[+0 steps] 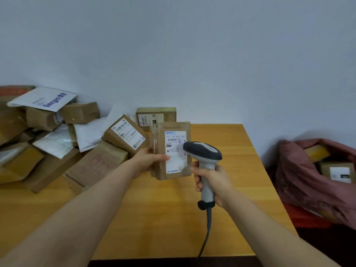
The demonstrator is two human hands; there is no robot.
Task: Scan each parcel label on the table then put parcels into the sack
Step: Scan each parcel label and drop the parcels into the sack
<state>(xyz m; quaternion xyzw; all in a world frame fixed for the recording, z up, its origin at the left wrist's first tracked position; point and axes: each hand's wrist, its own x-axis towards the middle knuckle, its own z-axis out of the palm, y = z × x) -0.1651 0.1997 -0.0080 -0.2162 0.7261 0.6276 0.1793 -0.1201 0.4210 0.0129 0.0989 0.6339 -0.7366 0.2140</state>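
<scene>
My left hand [149, 159] grips a brown cardboard parcel [171, 128] by its left edge and holds it upright above the table, its white label [176, 151] facing me. My right hand [210, 180] holds the grey handle of a barcode scanner [202, 151]. The scanner's dark head points at the label from the right and covers a small part of it. The pinkish-red sack [300, 176] lies open to the right of the table, with a few boxes inside.
A heap of brown boxes [96, 164] and white mailers [44, 99] covers the left of the yellow wooden table [231, 143]. Two labelled boxes [127, 132] stand just behind the held parcel. The scanner's cable [205, 236] hangs over the table's front edge.
</scene>
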